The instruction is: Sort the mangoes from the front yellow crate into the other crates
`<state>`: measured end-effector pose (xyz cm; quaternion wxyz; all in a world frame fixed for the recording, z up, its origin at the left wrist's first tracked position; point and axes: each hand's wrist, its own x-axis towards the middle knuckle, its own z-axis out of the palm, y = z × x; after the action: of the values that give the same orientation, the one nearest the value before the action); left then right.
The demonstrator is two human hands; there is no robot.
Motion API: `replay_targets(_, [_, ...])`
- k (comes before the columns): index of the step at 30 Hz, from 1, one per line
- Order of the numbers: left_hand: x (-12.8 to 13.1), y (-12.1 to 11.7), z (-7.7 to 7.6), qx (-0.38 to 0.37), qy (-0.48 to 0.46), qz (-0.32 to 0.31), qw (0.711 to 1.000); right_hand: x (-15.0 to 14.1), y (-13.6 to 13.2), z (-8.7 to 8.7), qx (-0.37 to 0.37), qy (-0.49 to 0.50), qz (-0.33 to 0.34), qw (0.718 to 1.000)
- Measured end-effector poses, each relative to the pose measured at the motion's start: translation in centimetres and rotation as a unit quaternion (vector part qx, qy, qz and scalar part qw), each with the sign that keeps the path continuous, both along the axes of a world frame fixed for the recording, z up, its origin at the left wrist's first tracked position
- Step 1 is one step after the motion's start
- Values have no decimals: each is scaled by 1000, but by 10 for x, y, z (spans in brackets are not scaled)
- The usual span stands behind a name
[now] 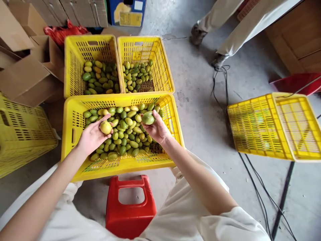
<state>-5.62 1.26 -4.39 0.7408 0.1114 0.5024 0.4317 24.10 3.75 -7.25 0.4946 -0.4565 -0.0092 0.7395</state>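
My left hand (94,135), palm turned up, holds a round yellow lemon (105,127) against its fingers. In my right hand (158,129) is a larger green lemon (148,118), gripped between thumb and fingers. Both hands are above a big yellow plastic crate (120,169), full of green and yellowish lemons (129,121). Behind it, touching its far edge, two smaller yellow crates stand side by side: the left crate (72,67) and the right crate (163,63). Each contains similar fruit, mostly green, with some yellow and orange ones on the left.
A red plastic stool (130,214) stands between my legs. Cardboard boxes (27,77) and a yellow crate (23,130) are at left. Another yellow crate (260,127) lies on the right, near black cables (260,187). A person's legs (228,30) show at upper right.
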Motion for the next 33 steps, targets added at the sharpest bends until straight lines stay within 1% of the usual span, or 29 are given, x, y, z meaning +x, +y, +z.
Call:
replay_targets(3, [0,0,-5,-1,13,11,1000,4,1,-3,-32,44,-21,998])
replay_targets(5, [-2,-1,-10,4,37,18,999,8,2,-7,-36,66,-11,997])
replay_targets(8, [-5,-2,-19,13,63,46,997,11,0,-10,-18,66,15,998])
replay_targets(11, [-9,-1,-24,36,51,62,996,8,-2,-10,4,62,31,998])
replay_targets(14, [-11,1,-25,60,41,75,995,6,-2,-8,7,56,31,998])
replay_targets(18, [-6,2,-18,45,51,96,993,5,-1,-4,3,49,17,999])
replay_targets(20, [-3,0,-14,32,55,85,994,5,-1,-2,16,47,19,999])
replay_targets(22, [-1,-2,-12,25,63,57,996,5,-1,0,20,47,17,999])
replay_targets(25, [-2,-3,-16,27,78,9,997,6,0,1,3,49,12,999])
replay_targets(27, [-4,-3,-19,36,82,-9,996,7,0,-1,2,47,23,999])
replay_targets(30, [-4,-1,-19,52,81,-9,995,9,0,-8,27,36,36,998])
replay_targets(33, [-1,1,-13,34,80,8,996,11,0,-16,49,23,36,998])
